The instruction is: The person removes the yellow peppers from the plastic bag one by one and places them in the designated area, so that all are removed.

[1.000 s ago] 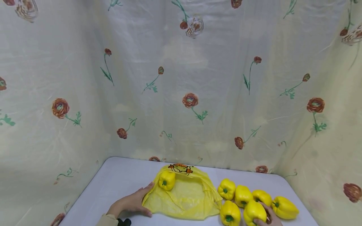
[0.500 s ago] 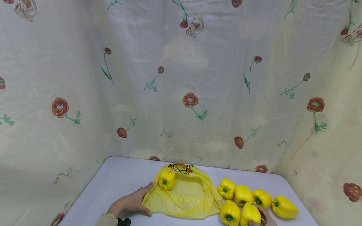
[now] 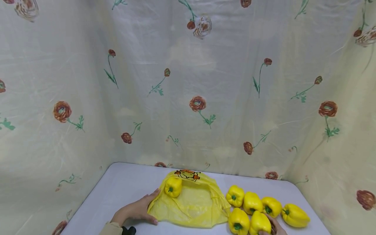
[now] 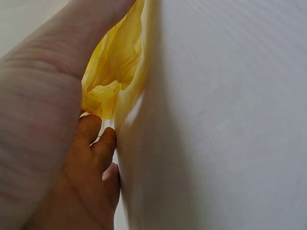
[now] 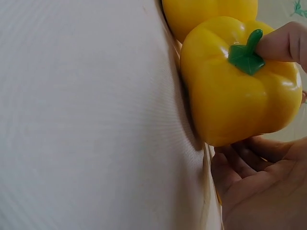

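Observation:
A yellow plastic bag [image 3: 199, 212] lies on the white table with its mouth toward me, and a yellow bell pepper [image 3: 173, 187] sits inside at its left. My left hand [image 3: 138, 209] rests against the bag's left edge, thumb and fingers spread apart. In the left wrist view, the fingers [image 4: 91, 158] lie close to the tabletop beside the crumpled yellow plastic. At the lower right my right hand [image 3: 276, 226] holds another yellow bell pepper [image 5: 230, 96] that rests on the table. Its thumb lies by the green stem, and the other fingers are round the far side, partly hidden.
Several more yellow bell peppers stand close around the held one, among them a front-row pepper [image 3: 239, 222] to its left and a pepper lying on its side [image 3: 295, 216] at the right. A flowered curtain [image 3: 194, 130] encloses the table [image 3: 129, 178] at the back and sides.
My right hand has shifted the held pepper left, up beside the front-row pepper; over the last half second it has hardly moved. The left hand and the bag look unchanged.

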`<state>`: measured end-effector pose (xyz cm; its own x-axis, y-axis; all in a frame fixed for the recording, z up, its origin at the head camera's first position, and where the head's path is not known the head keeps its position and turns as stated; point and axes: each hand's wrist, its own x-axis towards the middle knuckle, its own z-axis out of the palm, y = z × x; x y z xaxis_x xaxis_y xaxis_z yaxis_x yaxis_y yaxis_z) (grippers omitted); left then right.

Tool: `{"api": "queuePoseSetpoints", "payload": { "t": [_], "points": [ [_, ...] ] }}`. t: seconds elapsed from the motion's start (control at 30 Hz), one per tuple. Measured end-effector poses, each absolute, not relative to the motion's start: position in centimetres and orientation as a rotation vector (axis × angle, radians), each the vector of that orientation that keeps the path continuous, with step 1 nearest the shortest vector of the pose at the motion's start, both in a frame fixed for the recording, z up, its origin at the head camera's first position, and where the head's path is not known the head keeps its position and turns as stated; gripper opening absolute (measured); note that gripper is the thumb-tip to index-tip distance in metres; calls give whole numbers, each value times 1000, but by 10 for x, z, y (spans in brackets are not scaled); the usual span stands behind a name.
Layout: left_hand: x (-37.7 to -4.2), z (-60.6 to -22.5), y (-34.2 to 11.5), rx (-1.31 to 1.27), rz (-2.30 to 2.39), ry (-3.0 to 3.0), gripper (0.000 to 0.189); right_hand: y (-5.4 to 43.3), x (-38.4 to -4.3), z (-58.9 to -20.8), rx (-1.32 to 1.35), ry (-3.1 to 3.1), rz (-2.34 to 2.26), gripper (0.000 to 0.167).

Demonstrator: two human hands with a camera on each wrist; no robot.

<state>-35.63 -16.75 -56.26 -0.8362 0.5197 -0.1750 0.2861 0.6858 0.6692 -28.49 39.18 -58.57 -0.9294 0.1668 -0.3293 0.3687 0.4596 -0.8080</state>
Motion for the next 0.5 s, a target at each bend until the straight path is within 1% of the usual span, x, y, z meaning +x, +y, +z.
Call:
{"api": "queuePoseSetpoints", "payload": {
  "t": [0.27,0.5],
  "points": [
    [-359,-566,-168,593,939,2539,125,388,-283,-581,483,2483,-1478,101],
    [-360,-567,-168,600,931,2547,125,386,-284,-575,522,2402,-1572,111]
  ]
}}
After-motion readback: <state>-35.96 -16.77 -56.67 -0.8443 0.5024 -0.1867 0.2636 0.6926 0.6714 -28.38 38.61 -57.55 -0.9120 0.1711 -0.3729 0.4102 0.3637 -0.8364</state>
